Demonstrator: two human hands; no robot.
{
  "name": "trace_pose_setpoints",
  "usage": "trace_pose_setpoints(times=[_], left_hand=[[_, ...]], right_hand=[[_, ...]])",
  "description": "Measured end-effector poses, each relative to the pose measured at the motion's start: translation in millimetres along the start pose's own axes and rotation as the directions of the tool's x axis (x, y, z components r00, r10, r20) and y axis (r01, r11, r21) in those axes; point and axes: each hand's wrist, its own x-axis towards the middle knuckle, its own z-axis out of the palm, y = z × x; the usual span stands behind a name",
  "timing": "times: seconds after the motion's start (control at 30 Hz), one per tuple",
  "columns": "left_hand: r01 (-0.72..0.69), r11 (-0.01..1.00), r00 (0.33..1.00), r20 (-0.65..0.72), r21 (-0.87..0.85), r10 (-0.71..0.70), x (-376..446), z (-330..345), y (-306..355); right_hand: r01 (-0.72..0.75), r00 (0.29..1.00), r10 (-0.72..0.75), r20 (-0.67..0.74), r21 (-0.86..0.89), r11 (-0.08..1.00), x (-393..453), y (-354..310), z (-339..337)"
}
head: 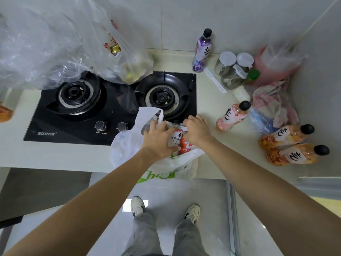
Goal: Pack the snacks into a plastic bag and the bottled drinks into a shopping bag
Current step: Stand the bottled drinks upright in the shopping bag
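A white shopping bag (pixel 129 145) with green print stands open at the counter's front edge. My left hand (pixel 158 139) grips a white-and-orange labelled bottle (pixel 178 143) inside the bag's mouth. My right hand (pixel 197 130) pinches the bag's rim just right of that bottle. On the counter to the right stand a pink bottle (pixel 233 115), two orange bottles (pixel 287 135) (pixel 299 154) and, by the wall, a purple bottle (pixel 202 50). A clear plastic bag (pixel 125 58) with snacks sits on the back of the stove.
A black two-burner gas stove (pixel 83 111) fills the counter's middle. Large clear plastic bags (pixel 36 48) bulge at the back left. Lidded glass jars (pixel 230 69), a pink bag (pixel 273 67) and crumpled bags (pixel 273 108) crowd the right corner. My feet stand on the grey floor (pixel 166 191).
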Motion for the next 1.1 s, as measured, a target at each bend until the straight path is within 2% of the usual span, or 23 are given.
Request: trace_pose_setpoints(times=[0.13, 0.27, 0.47, 0.67, 0.77, 0.9, 1.0, 1.1], left_hand=[[0.019, 1.000, 0.999, 0.049, -0.010, -0.018, 1.8, 6.1, 4.7], [0.033, 0.999, 0.999, 0.042, -0.010, -0.033, 0.6, 7.4, 5.2], [0.047, 0.997, 0.998, 0.050, -0.066, -0.044, -7.4, 17.0, 0.4], [0.073, 0.991, 0.996, 0.052, -0.114, -0.067, -10.6, 14.8, -3.7], [0.091, 0.983, 0.996, 0.004, -0.160, -0.092, -15.9, 12.4, -11.5], [0.093, 0.976, 0.988, -0.101, -0.199, -0.115, -22.9, 4.5, -23.9], [0.119, 0.954, 0.979, -0.128, -0.273, -0.159, -25.3, -3.6, -36.3], [0.162, 0.843, 0.938, -0.185, -0.514, -0.293, -31.9, -22.4, -42.0]], right_hand=[[-0.090, 0.995, 0.093, -0.028, 0.102, 0.991, 12.6, 0.9, 6.0], [-0.215, 0.971, 0.234, -0.039, 0.274, 0.937, 20.3, 1.7, 8.0], [-0.267, 0.929, 0.347, -0.129, 0.415, 0.870, 29.5, 5.2, 2.5], [-0.220, 0.936, 0.328, -0.127, 0.513, 0.829, 29.0, 7.2, -5.9], [-0.178, 0.952, 0.285, -0.113, 0.553, 0.814, 20.4, 13.6, -1.7], [-0.084, 0.977, 0.162, -0.139, 0.444, 0.892, 6.6, 13.9, -3.0], [-0.093, 0.951, 0.209, -0.228, 0.433, 0.896, -5.8, 10.8, -11.2], [-0.109, 0.896, 0.320, -0.307, 0.546, 0.830, -18.3, 7.8, -23.6]])
